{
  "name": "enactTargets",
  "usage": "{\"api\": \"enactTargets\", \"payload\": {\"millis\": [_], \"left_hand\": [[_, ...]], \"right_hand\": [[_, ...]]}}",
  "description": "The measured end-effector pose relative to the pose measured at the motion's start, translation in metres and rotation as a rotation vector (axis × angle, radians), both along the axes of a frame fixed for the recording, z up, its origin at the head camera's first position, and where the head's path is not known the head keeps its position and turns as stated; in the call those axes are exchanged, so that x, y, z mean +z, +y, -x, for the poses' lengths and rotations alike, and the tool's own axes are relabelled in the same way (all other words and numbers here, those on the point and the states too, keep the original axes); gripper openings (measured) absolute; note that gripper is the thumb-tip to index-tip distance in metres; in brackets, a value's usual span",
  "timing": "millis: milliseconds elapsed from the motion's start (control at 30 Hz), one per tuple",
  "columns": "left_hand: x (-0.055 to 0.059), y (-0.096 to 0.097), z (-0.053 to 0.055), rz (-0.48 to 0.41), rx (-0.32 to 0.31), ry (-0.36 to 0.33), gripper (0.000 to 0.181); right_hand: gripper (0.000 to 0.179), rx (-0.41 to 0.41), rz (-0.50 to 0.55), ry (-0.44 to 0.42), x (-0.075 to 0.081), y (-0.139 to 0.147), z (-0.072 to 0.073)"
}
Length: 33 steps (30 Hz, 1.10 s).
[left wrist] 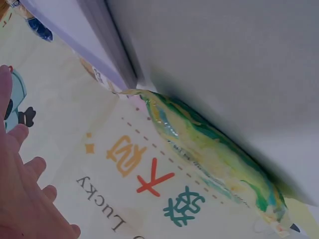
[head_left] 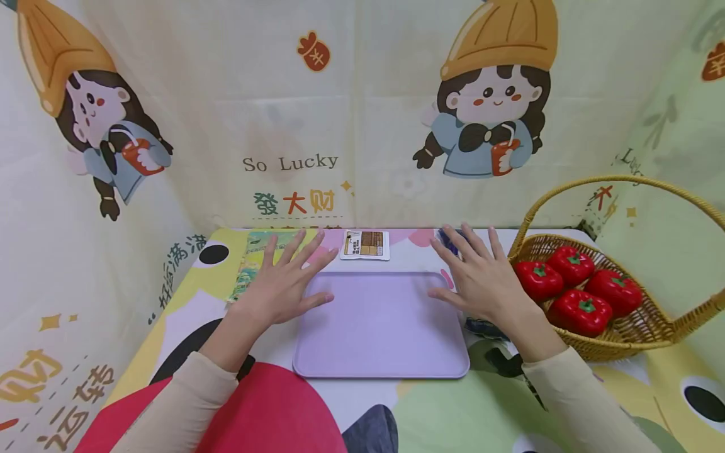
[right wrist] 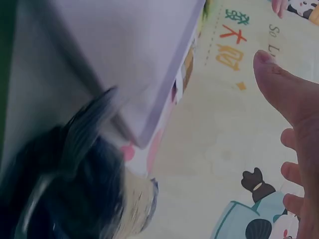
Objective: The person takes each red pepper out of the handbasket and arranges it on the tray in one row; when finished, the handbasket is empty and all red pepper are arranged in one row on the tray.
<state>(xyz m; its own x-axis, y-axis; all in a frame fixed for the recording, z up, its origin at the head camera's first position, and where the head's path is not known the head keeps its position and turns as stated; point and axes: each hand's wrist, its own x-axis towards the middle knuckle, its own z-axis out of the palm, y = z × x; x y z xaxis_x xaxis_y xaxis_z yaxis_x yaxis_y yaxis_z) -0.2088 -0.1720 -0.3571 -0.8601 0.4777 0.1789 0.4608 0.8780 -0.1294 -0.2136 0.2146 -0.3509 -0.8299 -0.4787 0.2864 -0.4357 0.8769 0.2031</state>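
Both hands hover palm down with spread fingers over the two sides of a lilac tray [head_left: 382, 327]. Nothing is held in the left hand [head_left: 280, 283]; under and beyond it lies a yellow-green plastic packet [head_left: 246, 270], which shows at an angle in the left wrist view. The right hand [head_left: 481, 280] is likewise free of any object. Partly hidden beneath it is a dark blue packet [head_left: 486, 328], large and blurred in the right wrist view. A small white and brown packet [head_left: 365, 245] lies behind the tray, between the hands.
At the right stands a wicker basket [head_left: 651, 324] with a tall arched handle, holding several red bell peppers [head_left: 580, 313]. A printed curtain [head_left: 374, 126] rises behind the table and along both sides. The tablecloth [head_left: 272, 409] has a colourful cartoon print.
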Motion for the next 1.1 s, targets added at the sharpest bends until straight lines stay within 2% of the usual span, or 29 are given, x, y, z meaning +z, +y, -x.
{"api": "enactTargets", "payload": {"millis": [167, 367, 533, 867, 1100], "left_hand": [[-0.006, -0.004, -0.001, 0.007, 0.0, -0.032, 0.088], [-0.01, -0.015, -0.004, 0.013, 0.012, -0.034, 0.09], [-0.013, -0.023, -0.009, -0.024, 0.007, -0.056, 0.089], [-0.021, -0.027, -0.014, -0.038, -0.015, -0.078, 0.09], [-0.022, -0.027, -0.018, -0.051, -0.014, -0.12, 0.092]], "right_hand": [[0.097, 0.004, -0.01, 0.017, 0.0, 0.01, -0.001], [0.091, 0.036, 0.015, 0.067, 0.002, 0.025, -0.008], [0.088, 0.074, 0.002, 0.117, 0.006, 0.036, -0.015], [0.089, 0.057, -0.002, 0.089, 0.013, 0.056, -0.023], [0.089, 0.062, 0.002, 0.063, 0.018, 0.068, -0.032]]}}
